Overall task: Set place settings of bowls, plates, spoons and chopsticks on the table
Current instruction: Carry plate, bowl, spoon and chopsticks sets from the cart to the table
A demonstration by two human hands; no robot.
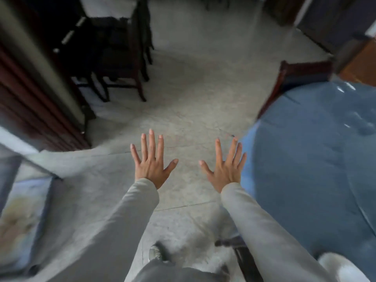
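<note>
Round, blue-covered table (305, 169) fills rt side, glossy top.

Pale speckled tile floor (193, 102) fills the centre; thin joint lines visible. 11 o'clock: dark wooden chair (120, 58), upright, legs on the floor. 9–10 o'clock: ribbed red-brown wooden panel (30, 102), blurred. 2 o'clock: red-brown chair back (301, 72); beyond it, orange-brown cabinet (360, 68) at frame edge. 8 o'clock: pale patterned surface (22, 216), blurred, type unclear. 5 o'clock: dark chair frame (244, 259); white rounded object (341, 267), unidentified.
</note>
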